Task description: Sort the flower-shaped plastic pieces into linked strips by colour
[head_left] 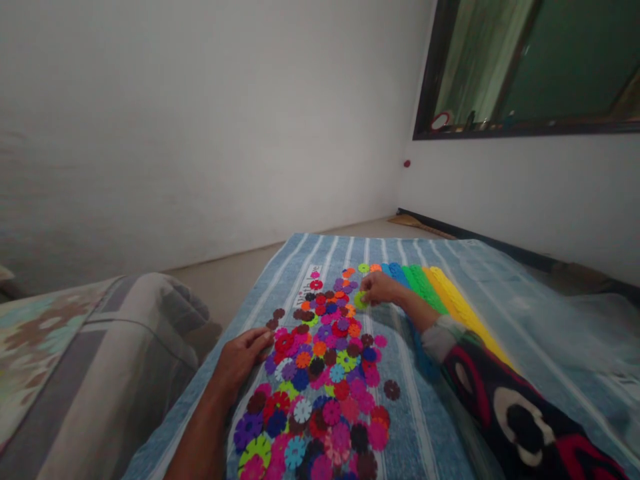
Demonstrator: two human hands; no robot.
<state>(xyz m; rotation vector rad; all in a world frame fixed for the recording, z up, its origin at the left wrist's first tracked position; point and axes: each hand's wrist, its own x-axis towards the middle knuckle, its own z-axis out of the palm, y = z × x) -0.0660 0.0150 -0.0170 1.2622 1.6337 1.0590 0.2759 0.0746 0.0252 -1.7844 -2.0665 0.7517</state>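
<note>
A wide heap of flower-shaped plastic discs (330, 357) in many colours lies on a striped blue cloth. My right hand (384, 288) is closed in a pinch on a lime-green flower disc (360, 300) at the heap's far right side. At the heap's left edge, my left hand (245, 357) rests low with its fingers stretched toward a brown disc (273, 324); nothing shows in its grip. Beyond the right hand, a lime disc (363, 268) and an orange disc (375, 267) lie by the far ends of blue (397, 272), green (423, 288) and yellow (463, 310) disc rows.
The striped cloth (450, 413) covers the work surface. Clear plastic wrapping (575, 327) lies at the right. A padded, fabric-covered piece of furniture (130, 360) stands to the left. White walls (225, 133) and a dark-framed window (530, 67) are behind.
</note>
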